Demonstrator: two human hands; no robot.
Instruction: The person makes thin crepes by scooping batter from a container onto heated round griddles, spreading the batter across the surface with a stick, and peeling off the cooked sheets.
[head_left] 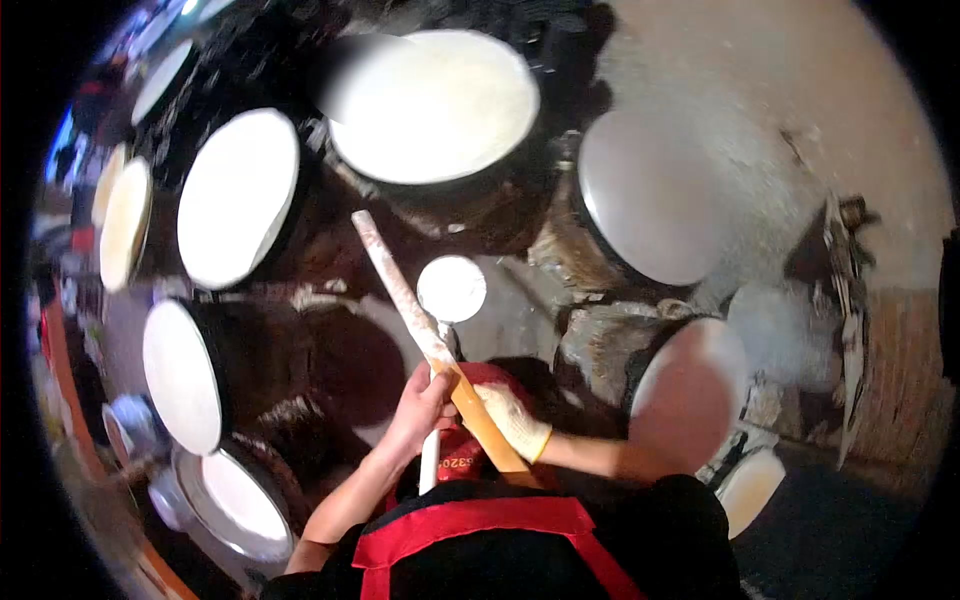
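Observation:
A long flat wooden stick point(400, 290) slants across the middle of the view, its far half coated white and its near half bare yellow wood. My left hand point(422, 405), bare, is closed around it near the middle. Below that hand a thin white rod point(430, 462) sticks out; whether it is also held I cannot tell. My right hand point(515, 420), in a pale work glove, lies against the right side of the bare wood, its fingertips partly hidden behind it. Just beyond the stick stands a round container of white contents point(452, 289).
Several round griddles form a ring around me, including a large white-coated one point(435, 105), a left one point(240, 198) and a bare grey one point(650, 195). Steam rises at right near another griddle point(690, 395). A metal-rimmed pan point(235, 500) stands lower left. Something red point(485, 375) lies below the hands.

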